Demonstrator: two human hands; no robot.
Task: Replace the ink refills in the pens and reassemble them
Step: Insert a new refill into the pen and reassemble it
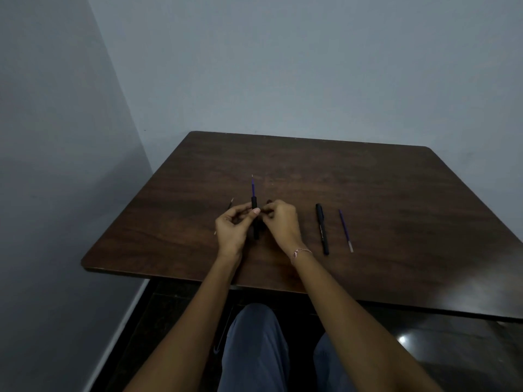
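My left hand [232, 226] grips a black pen barrel [255, 222] upright above the dark wooden table [368, 188]. A purple refill [253, 186] sticks out of the barrel's top, tip pointing away from me. My right hand [280, 219] is closed beside the barrel, pinching a small dark piece [268, 202] that I cannot make out. A thin refill [230, 204] lies behind my left hand, mostly hidden. A capped black pen [322, 229] lies to the right, and a loose purple refill [345, 231] lies just beyond it.
The table sits in a corner, with grey walls on the left and behind. My knees in blue trousers [254, 349] show under the near edge, above a dark glossy floor.
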